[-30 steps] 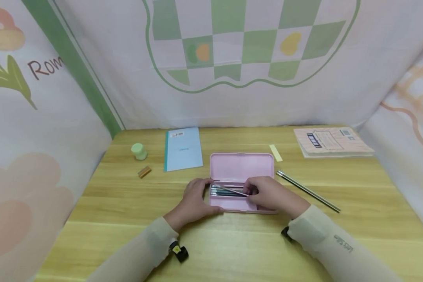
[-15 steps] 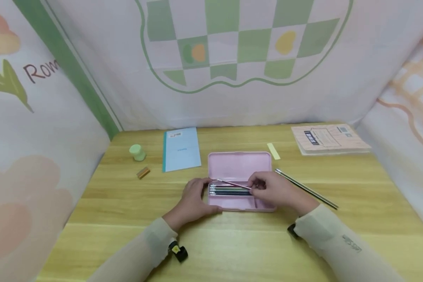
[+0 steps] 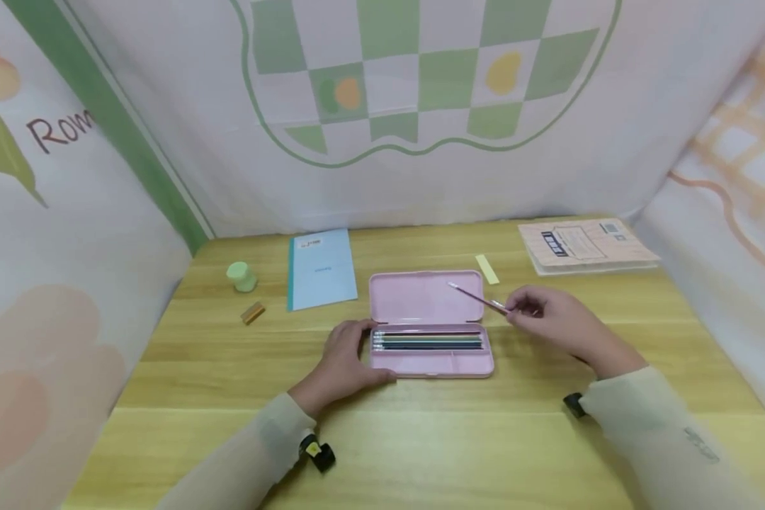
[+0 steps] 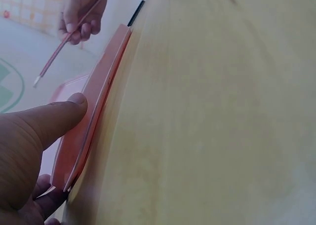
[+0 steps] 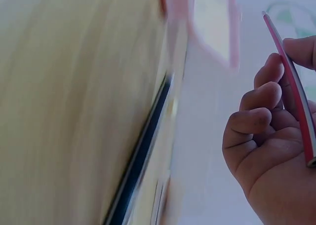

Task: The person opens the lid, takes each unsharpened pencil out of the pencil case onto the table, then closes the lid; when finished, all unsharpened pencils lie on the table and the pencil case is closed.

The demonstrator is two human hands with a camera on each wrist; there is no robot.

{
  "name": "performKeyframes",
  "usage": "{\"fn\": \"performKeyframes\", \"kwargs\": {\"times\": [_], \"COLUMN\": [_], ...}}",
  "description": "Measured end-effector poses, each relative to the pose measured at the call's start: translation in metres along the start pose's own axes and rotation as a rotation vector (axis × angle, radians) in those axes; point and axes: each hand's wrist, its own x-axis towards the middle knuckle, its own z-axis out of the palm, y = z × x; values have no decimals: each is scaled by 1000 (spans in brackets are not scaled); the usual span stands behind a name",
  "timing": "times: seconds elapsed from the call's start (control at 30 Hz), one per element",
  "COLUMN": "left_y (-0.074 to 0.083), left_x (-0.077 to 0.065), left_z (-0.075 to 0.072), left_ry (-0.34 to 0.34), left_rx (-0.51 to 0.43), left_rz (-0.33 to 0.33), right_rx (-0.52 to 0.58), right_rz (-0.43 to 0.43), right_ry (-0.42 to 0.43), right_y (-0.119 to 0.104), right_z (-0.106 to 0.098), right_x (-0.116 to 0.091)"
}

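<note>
A pink pencil case (image 3: 414, 365) lies with its lid raised, several pencils (image 3: 427, 341) side by side in its back compartment. My left hand (image 3: 341, 365) grips the case's left end, thumb (image 4: 69, 116) on the front wall and fingers around the corner. To the right of the case, my right hand (image 3: 561, 326) pinches a red striped pencil (image 3: 470, 292) above the table, its pale end pointing left across the lid. Dark pencils (image 5: 140, 151) lie on the table below that hand, mostly hidden by it in the head view.
Behind the case lie a light blue notebook (image 3: 321, 273), a pale yellow strip (image 3: 486, 269) and a pink book (image 3: 586, 244). At the left are a small green object (image 3: 241, 276) and a brown block (image 3: 253, 313). Printed cloth walls enclose the table.
My right hand has lifted the red pencil out of the case and carried it right, over the pencils on the table. My left hand stays on the case.
</note>
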Motion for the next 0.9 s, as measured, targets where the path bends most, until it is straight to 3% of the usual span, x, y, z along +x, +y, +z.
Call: {"fn": "performKeyframes", "kwargs": {"times": [0.13, 0.33, 0.9], "left_y": [-1, -2, -3], "left_x": [1, 1, 1], "left_z": [-1, -1, 1], "left_ry": [-5, -4, 9], "left_rx": [-1, -4, 5], "left_rz": [1, 3, 10], "right_rx": [-37, -49, -107], "right_rz": [55, 74, 98], "right_ry": [38, 2, -119], "right_y": [28, 55, 66], "right_z": [-17, -29, -32], "right_x": [-5, -6, -7]}}
